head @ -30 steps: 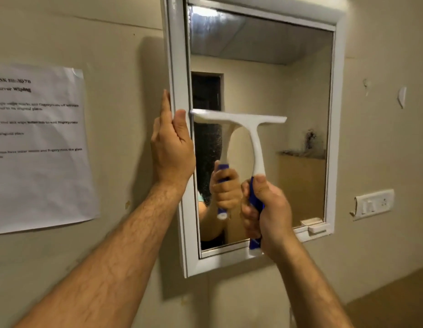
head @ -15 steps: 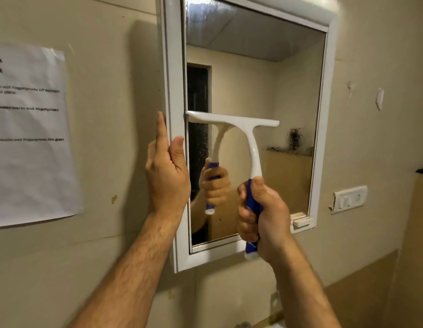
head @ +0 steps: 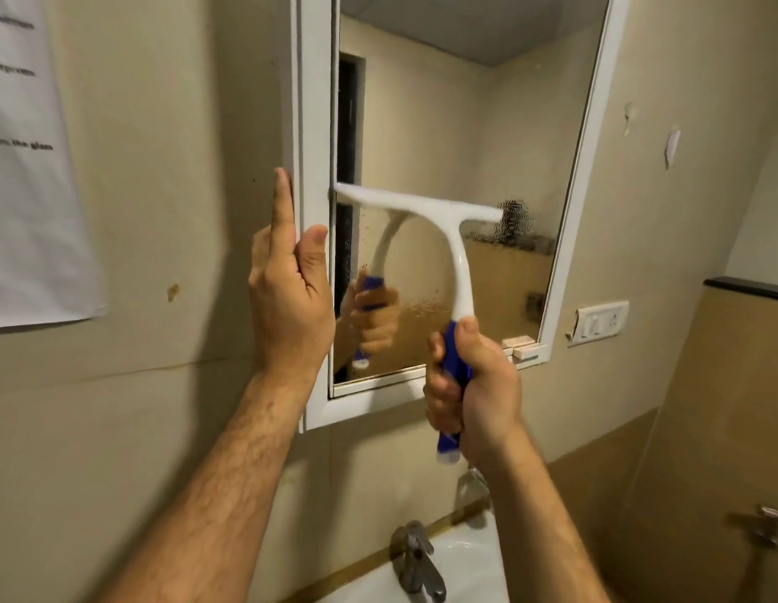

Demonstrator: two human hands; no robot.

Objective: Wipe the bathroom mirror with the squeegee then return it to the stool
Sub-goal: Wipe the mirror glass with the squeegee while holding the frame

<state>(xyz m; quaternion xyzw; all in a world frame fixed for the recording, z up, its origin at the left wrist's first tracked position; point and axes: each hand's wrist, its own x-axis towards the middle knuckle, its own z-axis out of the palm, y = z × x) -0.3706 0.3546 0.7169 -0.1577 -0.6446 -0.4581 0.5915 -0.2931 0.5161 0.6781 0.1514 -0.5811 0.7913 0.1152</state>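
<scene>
The white-framed mirror (head: 465, 124) hangs on the beige wall ahead of me. A squeegee (head: 459, 258) with a white blade and neck and a blue handle is pressed flat against the glass, its blade about halfway down the mirror on the left side. My right hand (head: 474, 385) is closed around the blue handle, below the blade. My left hand (head: 291, 298) rests on the mirror's left frame edge, fingers straight and thumb on the front of the frame. Water droplets cling to the glass below the blade. The stool is out of sight.
A white washbasin (head: 465, 559) with a chrome tap (head: 415, 559) sits right below the mirror. A printed paper sheet (head: 26, 167) hangs on the wall at left. A switch plate (head: 598, 324) is right of the mirror, another tap (head: 765, 524) at lower right.
The squeegee blade has slid down the glass from the upper part toward the middle. My view has tilted down, bringing the basin and tap into sight. My left hand stays on the frame.
</scene>
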